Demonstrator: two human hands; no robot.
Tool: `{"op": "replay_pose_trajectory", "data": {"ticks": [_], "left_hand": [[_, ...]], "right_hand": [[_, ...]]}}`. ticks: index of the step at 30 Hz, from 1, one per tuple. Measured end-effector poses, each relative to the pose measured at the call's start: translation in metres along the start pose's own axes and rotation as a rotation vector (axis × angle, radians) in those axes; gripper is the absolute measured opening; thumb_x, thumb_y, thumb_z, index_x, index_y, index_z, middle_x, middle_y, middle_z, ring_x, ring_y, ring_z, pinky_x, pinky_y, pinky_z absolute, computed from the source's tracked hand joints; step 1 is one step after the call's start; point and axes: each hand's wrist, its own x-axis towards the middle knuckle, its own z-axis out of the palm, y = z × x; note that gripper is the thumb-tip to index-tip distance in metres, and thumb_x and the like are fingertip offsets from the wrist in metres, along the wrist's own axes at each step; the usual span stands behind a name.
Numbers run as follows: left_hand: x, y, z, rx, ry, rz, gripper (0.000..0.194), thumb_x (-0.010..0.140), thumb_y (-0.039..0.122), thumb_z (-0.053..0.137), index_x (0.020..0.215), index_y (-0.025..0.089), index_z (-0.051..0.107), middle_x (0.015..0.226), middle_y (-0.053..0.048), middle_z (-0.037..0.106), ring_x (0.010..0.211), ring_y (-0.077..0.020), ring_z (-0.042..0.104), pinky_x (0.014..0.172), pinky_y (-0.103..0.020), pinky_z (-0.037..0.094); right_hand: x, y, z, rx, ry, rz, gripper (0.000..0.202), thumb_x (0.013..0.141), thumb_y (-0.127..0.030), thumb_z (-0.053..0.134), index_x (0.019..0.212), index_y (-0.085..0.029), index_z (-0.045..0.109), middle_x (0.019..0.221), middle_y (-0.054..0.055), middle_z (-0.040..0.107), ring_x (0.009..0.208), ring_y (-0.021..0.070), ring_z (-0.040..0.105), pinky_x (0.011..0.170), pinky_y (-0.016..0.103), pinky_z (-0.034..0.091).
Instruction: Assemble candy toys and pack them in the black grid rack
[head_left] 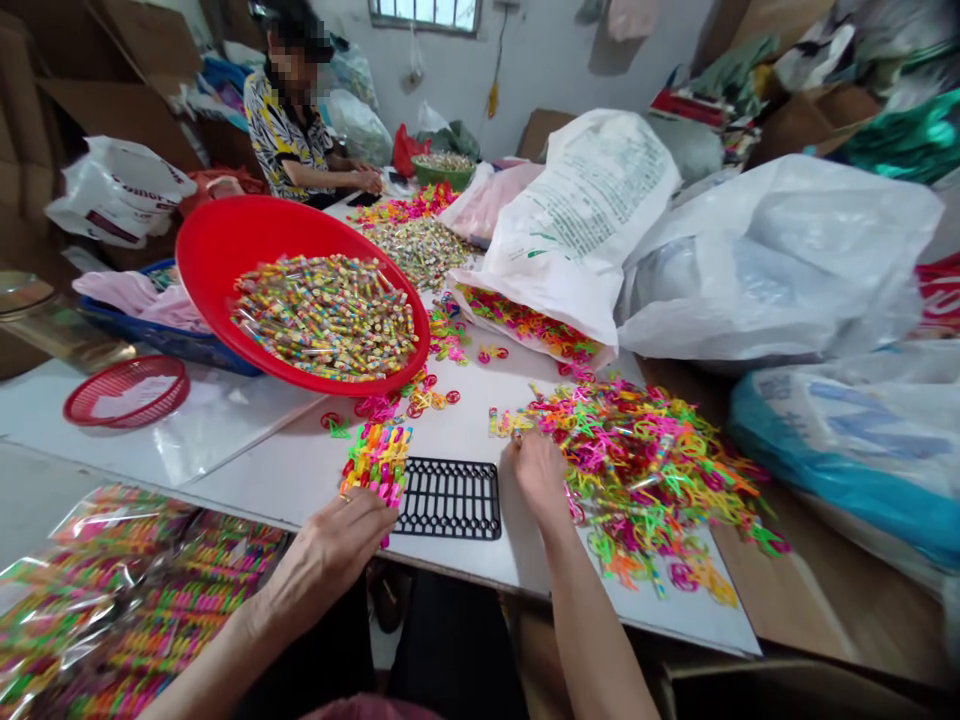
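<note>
A black plastic rack [450,500] lies on the white table, its left part covered by rows of colourful plastic pieces [377,455]. My left hand [349,535] rests at the lower edge of those rows, fingers together; whether it grips a piece is hidden. To the right of the rack, my right hand [538,465] is closed at the fingertips around a small yellowish piece [517,424], beside the left side of a large pile of bright plastic pieces [637,450].
A tilted red basin [214,250] of small candy-like tubes stands behind the rack. White sacks [600,190] lie at the back right. A small red basket [86,405] sits left. Packed bags [165,610] are at lower left. Across the table sits a person [289,140].
</note>
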Motion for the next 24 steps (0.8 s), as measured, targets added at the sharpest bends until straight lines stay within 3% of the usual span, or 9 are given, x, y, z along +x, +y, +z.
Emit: {"op": "replay_pose_trajectory", "data": {"ticks": [2,5,7,9,13,18,21,24], "left_hand": [[0.009,0.001,-0.007,-0.028,0.071,-0.055,0.017,0.087,0.019,0.050,0.100,0.020,0.060,0.094,-0.004,0.062,0.091,-0.0154,0.058,0.082,-0.027,0.048],[0.034,-0.001,-0.016,-0.038,0.205,-0.149,0.016,0.085,0.019,0.053,0.100,0.019,0.060,0.098,-0.006,0.062,0.095,-0.0168,0.057,0.084,-0.029,0.047],[0.050,-0.007,-0.014,-0.021,0.152,-0.162,0.017,0.084,0.016,0.051,0.098,0.017,0.061,0.096,-0.007,0.063,0.092,-0.0174,0.057,0.083,-0.031,0.047],[0.060,-0.014,-0.006,-0.020,0.018,-0.132,0.016,0.083,0.013,0.049,0.092,0.016,0.062,0.088,-0.006,0.064,0.085,-0.0171,0.059,0.079,-0.031,0.048],[0.060,-0.021,0.011,-0.067,-0.064,-0.163,0.019,0.083,0.009,0.048,0.090,0.016,0.064,0.086,-0.006,0.064,0.085,-0.0170,0.059,0.078,-0.030,0.047],[0.060,-0.020,0.012,-0.092,-0.098,-0.231,0.019,0.081,0.017,0.056,0.099,0.016,0.063,0.091,-0.008,0.066,0.089,-0.0195,0.060,0.081,-0.031,0.046],[0.063,-0.018,0.010,-0.113,-0.117,-0.204,0.022,0.080,0.024,0.059,0.101,0.016,0.063,0.090,-0.007,0.066,0.088,-0.0191,0.060,0.080,-0.030,0.046],[0.063,-0.017,0.011,-0.089,-0.118,-0.190,0.016,0.084,0.021,0.054,0.094,0.017,0.065,0.084,-0.006,0.065,0.083,-0.0174,0.060,0.076,-0.028,0.046]], "right_hand": [[-0.005,-0.004,-0.007,0.109,-0.003,-0.017,0.017,0.082,-0.025,0.048,0.080,-0.013,0.060,0.073,0.013,0.066,0.072,0.0231,0.064,0.063,0.030,0.044],[-0.026,-0.029,-0.001,0.604,-0.108,-0.120,0.016,0.079,-0.031,0.050,0.085,-0.018,0.056,0.069,0.004,0.065,0.064,0.0178,0.063,0.057,0.025,0.046],[-0.042,-0.053,0.015,0.926,-0.221,-0.168,0.016,0.075,-0.032,0.052,0.085,-0.019,0.053,0.069,0.002,0.064,0.061,0.0169,0.062,0.053,0.025,0.046],[-0.056,-0.074,0.036,1.044,-0.295,-0.159,0.014,0.074,-0.030,0.051,0.082,-0.019,0.052,0.069,0.002,0.063,0.059,0.0168,0.061,0.052,0.025,0.047],[-0.066,-0.093,0.060,1.048,-0.273,-0.174,0.014,0.078,-0.027,0.044,0.084,-0.019,0.053,0.070,0.002,0.063,0.058,0.0156,0.059,0.054,0.025,0.046],[-0.064,-0.089,0.063,0.780,-0.153,-0.390,0.017,0.075,-0.017,0.042,0.086,-0.017,0.055,0.073,0.003,0.061,0.064,0.0162,0.057,0.060,0.025,0.043],[-0.066,-0.092,0.066,0.625,-0.131,-0.424,0.022,0.076,-0.015,0.042,0.094,-0.016,0.054,0.082,0.007,0.062,0.072,0.0180,0.058,0.065,0.026,0.043],[-0.070,-0.101,0.066,0.497,-0.136,-0.448,0.023,0.079,-0.012,0.040,0.096,-0.015,0.055,0.088,0.009,0.062,0.078,0.0188,0.058,0.070,0.028,0.044]]}}
